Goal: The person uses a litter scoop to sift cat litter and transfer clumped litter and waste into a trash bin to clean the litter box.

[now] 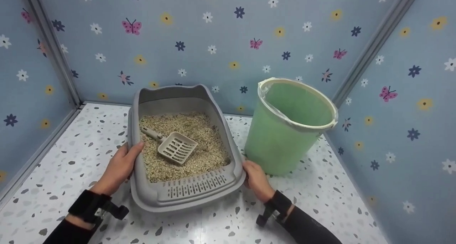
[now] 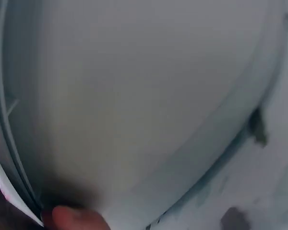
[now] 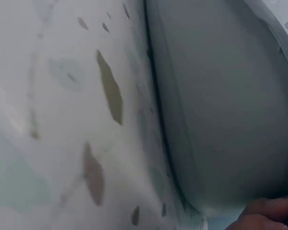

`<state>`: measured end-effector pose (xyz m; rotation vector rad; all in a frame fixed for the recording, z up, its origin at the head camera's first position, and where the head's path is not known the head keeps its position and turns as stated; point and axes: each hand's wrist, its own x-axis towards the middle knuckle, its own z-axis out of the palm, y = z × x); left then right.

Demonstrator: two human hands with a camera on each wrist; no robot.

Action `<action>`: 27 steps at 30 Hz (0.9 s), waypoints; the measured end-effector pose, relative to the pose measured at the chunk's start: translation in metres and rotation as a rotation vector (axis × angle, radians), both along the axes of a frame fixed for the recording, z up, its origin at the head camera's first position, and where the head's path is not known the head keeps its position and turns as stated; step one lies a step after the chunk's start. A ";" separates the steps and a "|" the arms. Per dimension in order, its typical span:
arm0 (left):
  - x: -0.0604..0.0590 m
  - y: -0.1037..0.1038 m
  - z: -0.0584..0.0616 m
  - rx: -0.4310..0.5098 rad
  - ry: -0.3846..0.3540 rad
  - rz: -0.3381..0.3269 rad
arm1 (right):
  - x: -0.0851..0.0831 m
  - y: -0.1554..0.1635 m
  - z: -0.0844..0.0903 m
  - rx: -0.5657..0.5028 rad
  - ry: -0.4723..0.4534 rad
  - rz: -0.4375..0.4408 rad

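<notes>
A grey litter box stands on the speckled floor, partly filled with tan pellet litter. On the litter lies a beige slotted scoop, its handle pointing to the back left. My left hand grips the box's left rim, thumb over the top edge. At the right front corner, my right hand holds the rim from outside. Both wrist views look along the box's outer wall. Curled fingertips show at the bottom of the left one, and fingers at the lower right of the other.
Just right of the box stands a pale green bin with a cream rim and clear plastic film around its edge. Blue flowered panels close in the back and both sides. The white speckled surface runs beneath everything.
</notes>
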<state>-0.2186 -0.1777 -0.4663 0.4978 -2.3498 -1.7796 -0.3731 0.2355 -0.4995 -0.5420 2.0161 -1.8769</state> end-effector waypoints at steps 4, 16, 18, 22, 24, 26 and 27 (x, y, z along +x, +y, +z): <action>-0.011 -0.014 0.002 0.000 -0.002 -0.056 | 0.014 0.000 -0.005 -0.036 0.028 0.007; 0.016 -0.004 0.000 0.004 -0.003 -0.125 | -0.008 -0.011 0.001 -0.001 -0.048 0.000; 0.019 -0.005 0.002 -0.008 -0.018 -0.107 | -0.008 -0.013 0.001 -0.001 -0.024 -0.001; 0.014 -0.008 0.002 -0.016 -0.015 -0.106 | -0.004 -0.012 0.002 -0.019 -0.001 0.023; 0.011 -0.010 0.001 -0.018 -0.015 -0.114 | -0.001 -0.009 0.002 -0.028 -0.002 0.030; 0.007 -0.011 0.001 -0.008 -0.008 -0.131 | 0.002 -0.006 0.002 -0.036 -0.013 0.031; 0.004 -0.011 0.000 -0.003 -0.004 -0.140 | 0.004 -0.004 0.002 -0.040 -0.018 0.031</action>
